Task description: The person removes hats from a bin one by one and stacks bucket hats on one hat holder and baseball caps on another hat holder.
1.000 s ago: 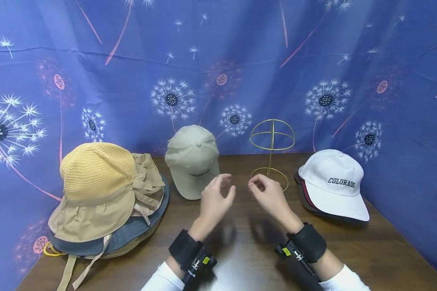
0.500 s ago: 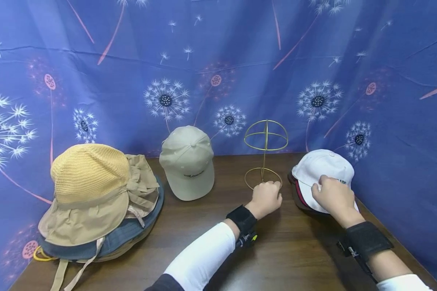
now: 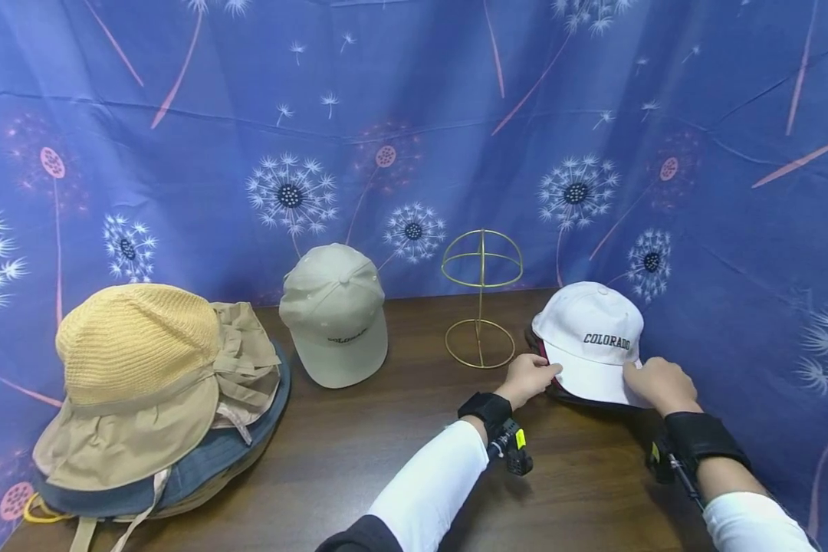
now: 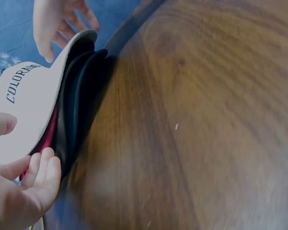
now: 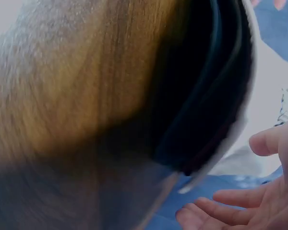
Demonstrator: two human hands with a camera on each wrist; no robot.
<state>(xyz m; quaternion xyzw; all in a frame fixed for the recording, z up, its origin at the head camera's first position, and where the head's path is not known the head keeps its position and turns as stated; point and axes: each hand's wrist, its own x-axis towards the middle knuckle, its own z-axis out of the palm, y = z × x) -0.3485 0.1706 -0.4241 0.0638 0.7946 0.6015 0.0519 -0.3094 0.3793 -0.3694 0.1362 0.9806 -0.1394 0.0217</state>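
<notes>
White cap [image 3: 589,341] with "COLORADO" lettering, sitting at the right end of the desk [image 3: 400,452], topmost on a small stack of dark caps [image 3: 579,397] whose brims show beneath its own. Flanked on both sides by hands. Left hand [image 3: 528,377] at the near-left edge of the brim, fingers reaching onto or under that edge; in the left wrist view fingers [image 4: 38,167] lightly bent beside the stacked brims, thumb above the white brim, red underside showing between; whether already pinching, cannot tell. Right hand [image 3: 657,382] at the near-right edge of the brim, fingers lying on the white fabric; in the right wrist view fingers [image 5: 225,201] loosely spread just below the stacked brim edges, thumb [image 5: 271,141] opposite, not closed on anything visible there. Black wrist straps on both arms, white sleeves behind.

Just left of the white cap, standing upright: gold wire hat stand [image 3: 481,295], round base on the desk, domed cage on top, bare. Further left, beige cap [image 3: 334,314], brim toward the camera, propped upright, dark lettering on its front. At the far left end, pile of sun hats [image 3: 152,399]: yellow knitted crown uppermost, tan brimmed hat under it, blue denim brim below, straps trailing toward the near edge. Behind everything, blue cloth [image 3: 414,115] printed with dandelion heads, wrapped round the back and right side.
</notes>
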